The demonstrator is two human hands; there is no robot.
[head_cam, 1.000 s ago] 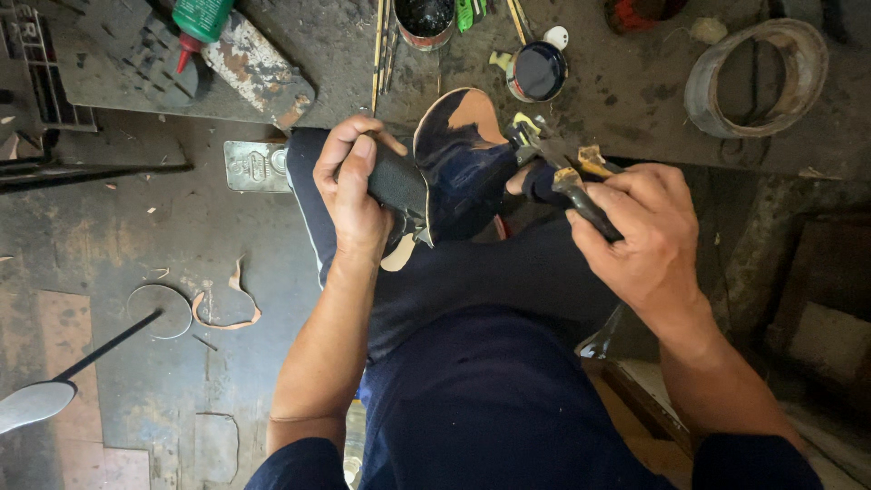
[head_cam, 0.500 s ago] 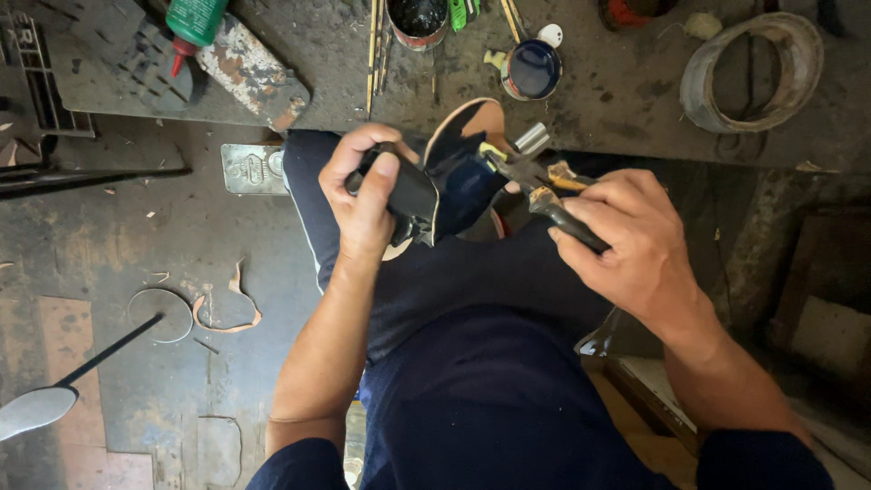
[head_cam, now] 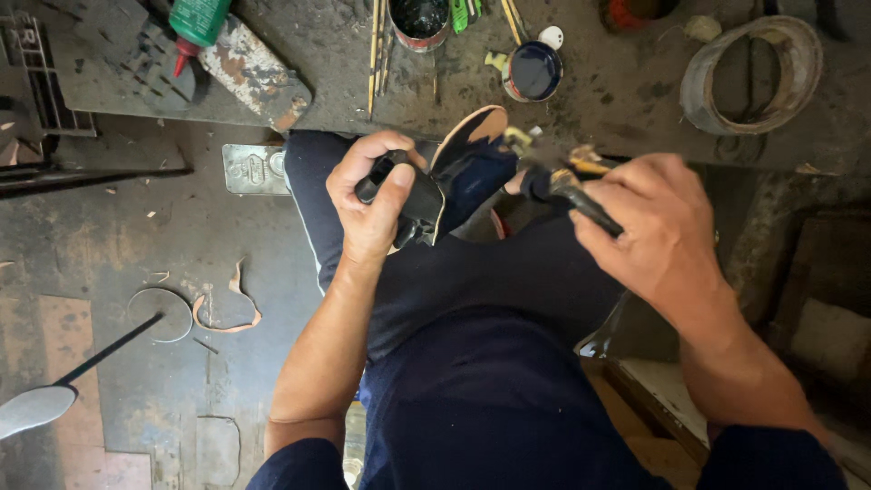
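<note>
My left hand (head_cam: 374,201) grips a black shoe (head_cam: 419,195) over my lap, its tan sole edge turned up toward the workbench. My right hand (head_cam: 655,229) is closed around the dark handles of a pair of pliers (head_cam: 570,186). The pliers' metal jaws are blurred and lie close to the shoe's upper edge; whether they touch it I cannot tell. Both forearms reach out over my dark blue trousers (head_cam: 490,381).
A dirty workbench (head_cam: 617,86) runs across the top, holding a blue tin (head_cam: 533,71), a dark pot (head_cam: 419,18), a green bottle (head_cam: 198,20), thin sticks (head_cam: 376,50) and a worn ring (head_cam: 746,74). On the floor at left lie leather scraps (head_cam: 225,308) and a long-handled tool (head_cam: 54,390).
My right hand has carried the pliers up and left toward the shoe. My left hand has tilted the shoe slightly and shifted a little toward the bench.
</note>
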